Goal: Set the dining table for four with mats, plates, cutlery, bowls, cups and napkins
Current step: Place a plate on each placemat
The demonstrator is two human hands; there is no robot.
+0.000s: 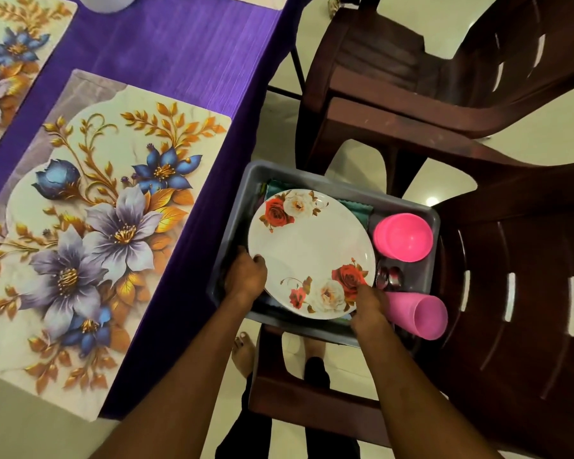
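A white plate with red and cream roses (309, 250) sits tilted in a grey tub (315, 178) on a brown chair. My left hand (246, 276) grips the plate's left rim, thumb on top. My right hand (368, 306) grips its near right rim. Beside the plate in the tub are pink bowls (403, 236), a pink cup (418, 314) lying on its side, steel spoons (390, 278) and teal napkins (355, 210). A bare floral mat (106, 226) lies on the purple table to the left.
A second floral mat (10, 67) lies at the far left. A white round object (106, 1) stands at the table's top edge. Two brown plastic chairs (444, 87) stand to the right. My feet (246, 352) are on the tiled floor below.
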